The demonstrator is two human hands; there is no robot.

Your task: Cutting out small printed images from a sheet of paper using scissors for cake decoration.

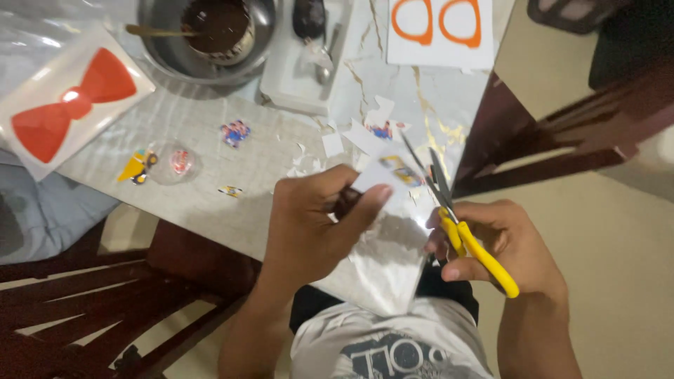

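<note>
Head view. Pale marble-patterned tabletop [210,189] under a clear plastic cover is filling the upper left of the scene, with beige floor showing to the right and dark wooden chair frames [562,133] standing at the far right and near left. At the near centre, the left hand [309,224] is pinching a small white paper sheet with a yellow printed picture [390,175] between thumb and fingers, holding it just above the table's near edge. Just right of it, the right hand [505,245] is gripping a pair of scissors with yellow plastic handles [463,231]; fingers are closed through the loops, and the grey blades are standing slightly parted and pointing away, their tips lying against the right edge of the sheet. White paper scraps [351,137] are lying scattered on the tabletop just beyond the sheet. Farther left, small coloured cut-out pictures [235,132] are lying well apart from one another, one of them under a clear round plastic lid [175,163]. At the far left, a white card bearing a red bow-tie shape [67,102] is lying tilted. A round metal bowl holding a dark brown mixture [210,35] is standing at the far centre, beside a white rectangular tray [295,84]. A white sheet with two orange outlined shapes [439,31] is lying at the far right.
</note>
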